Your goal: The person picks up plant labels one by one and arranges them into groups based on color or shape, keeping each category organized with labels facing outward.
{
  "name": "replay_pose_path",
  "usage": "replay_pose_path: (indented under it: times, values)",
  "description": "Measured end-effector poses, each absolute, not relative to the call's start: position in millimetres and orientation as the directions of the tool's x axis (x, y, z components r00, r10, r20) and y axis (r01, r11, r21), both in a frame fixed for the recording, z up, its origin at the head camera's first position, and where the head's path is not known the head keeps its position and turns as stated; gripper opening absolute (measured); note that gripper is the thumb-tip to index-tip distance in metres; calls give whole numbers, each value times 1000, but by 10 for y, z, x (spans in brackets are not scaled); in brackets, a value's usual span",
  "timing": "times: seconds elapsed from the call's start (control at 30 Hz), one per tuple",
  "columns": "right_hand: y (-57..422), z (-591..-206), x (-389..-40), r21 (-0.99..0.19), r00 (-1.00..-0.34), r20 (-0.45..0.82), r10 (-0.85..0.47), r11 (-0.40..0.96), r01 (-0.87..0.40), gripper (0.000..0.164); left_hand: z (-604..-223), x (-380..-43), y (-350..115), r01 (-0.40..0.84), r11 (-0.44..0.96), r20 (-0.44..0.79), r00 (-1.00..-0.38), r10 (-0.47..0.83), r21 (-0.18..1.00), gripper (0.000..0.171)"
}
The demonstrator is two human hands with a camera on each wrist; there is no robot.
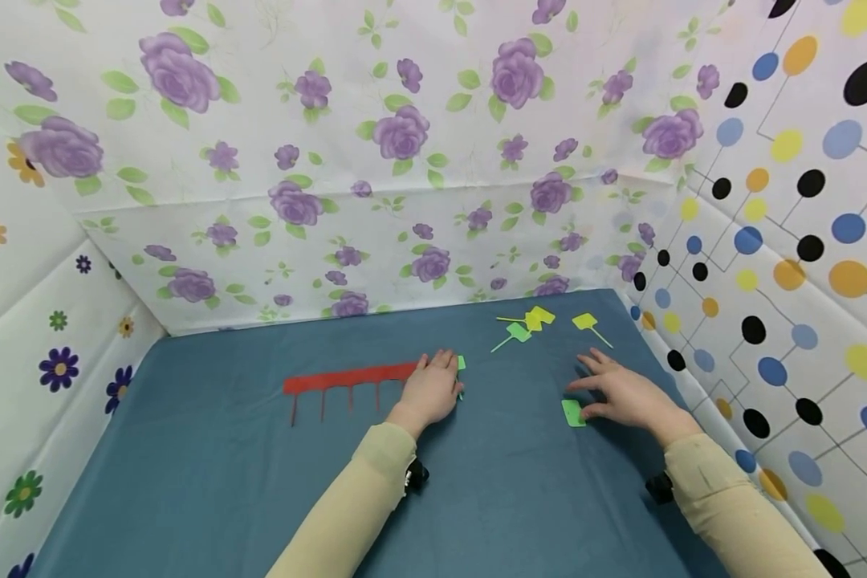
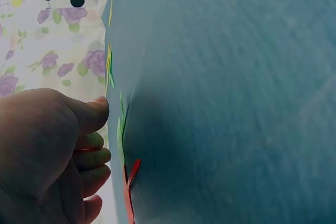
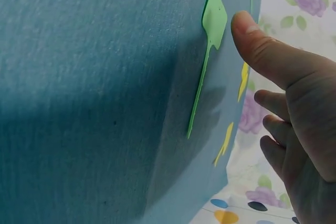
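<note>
Red cable tie tags lie edge to edge in a row, their thin tails pointing toward me. My left hand, palm down with fingers relaxed, is over the right end of that row and hides part of it. A green cable tie tag shows just past its fingers. Over on the right, my right hand spreads its fingers above the cloth, holding nothing. Close to its thumb lies another green tag; in the right wrist view this tag's whole tail shows on the cloth, apart from the thumb.
Toward the back right, yellow tags overlap a green tag. A single yellow tag lies to their right. Blue cloth covers the table, with a flowered sheet behind and a dotted sheet at right.
</note>
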State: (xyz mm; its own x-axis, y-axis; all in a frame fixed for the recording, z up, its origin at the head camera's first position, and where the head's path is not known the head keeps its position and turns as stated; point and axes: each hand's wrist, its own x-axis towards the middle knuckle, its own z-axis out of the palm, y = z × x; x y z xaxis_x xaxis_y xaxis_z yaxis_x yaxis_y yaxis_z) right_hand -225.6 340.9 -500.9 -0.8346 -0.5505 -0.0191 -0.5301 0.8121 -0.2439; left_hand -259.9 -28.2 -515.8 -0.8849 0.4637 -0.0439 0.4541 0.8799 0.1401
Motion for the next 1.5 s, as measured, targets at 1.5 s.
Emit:
replay_pose_path:
  times: [1.5]
  values:
    - [3297,-5155,-2309,-197,-807,-9,-591,792,-578,48,-5201,-2584,-161,452,890,-220,-864,454,63,63]
